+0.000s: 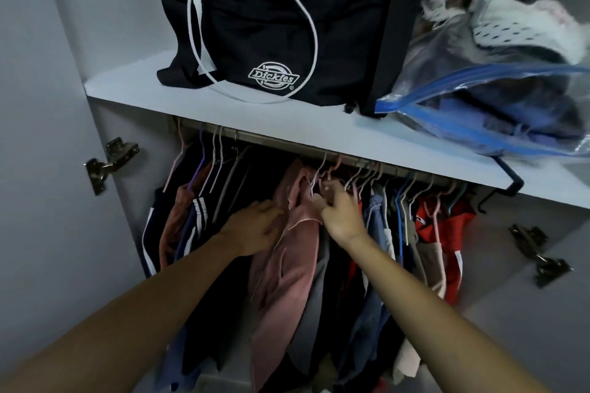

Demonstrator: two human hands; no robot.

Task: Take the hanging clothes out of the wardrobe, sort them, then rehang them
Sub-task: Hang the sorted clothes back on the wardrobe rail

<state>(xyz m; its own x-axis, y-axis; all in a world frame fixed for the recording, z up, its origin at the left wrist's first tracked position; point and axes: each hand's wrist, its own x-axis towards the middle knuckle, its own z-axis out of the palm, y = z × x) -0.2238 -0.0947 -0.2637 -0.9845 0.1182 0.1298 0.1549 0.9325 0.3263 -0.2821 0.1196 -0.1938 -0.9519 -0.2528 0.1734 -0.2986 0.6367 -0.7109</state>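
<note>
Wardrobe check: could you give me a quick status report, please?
Left hand pressed on pink garment. Right hand closed on hangers at rail. Clothes packed tight either side.

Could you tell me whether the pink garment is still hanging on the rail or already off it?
Cannot tell: the right hand covers the pink garment top below the rail.

A dusty pink garment [287, 252] hangs beside a navy one with white stripes [199, 210] and a red one [447, 223]. On the white shelf [134, 86] sit a black bag with a white logo [274, 41] and a clear blue-edged storage bag [498, 105].
</note>
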